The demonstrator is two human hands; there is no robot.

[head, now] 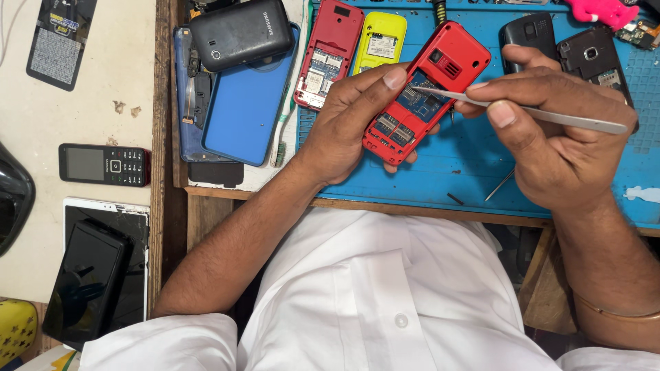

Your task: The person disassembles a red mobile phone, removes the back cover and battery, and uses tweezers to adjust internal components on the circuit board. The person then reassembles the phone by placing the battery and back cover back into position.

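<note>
We note the red phone [426, 93], back cover off and circuit board exposed, held tilted above the blue mat [474, 165] near its front edge. The left hand [344, 130] grasps it from below, fingers curled round the left edge and underside, thumb pressed on the upper side. The right hand [550, 130] pinches a slim metal tool [529, 113] between thumb and forefinger, the other fingers folded beneath; the tool's tip rests on the board in the phone's middle. On the mat behind the phone lie a second red shell [328, 51] and a yellow shell [379, 41], both opened, side by side. To the right are two dark phones [529, 34], partly hidden by the right hand. A thin pin [500, 185] lies on the mat under the right hand. Left of the mat we see a blue case [244, 113] with a black phone [240, 31] on top. Further left, on the pale bench [82, 117], lies a small keypad phone [104, 165], and nearer us a black slab phone [86, 282] on a white tablet [130, 220].
</note>
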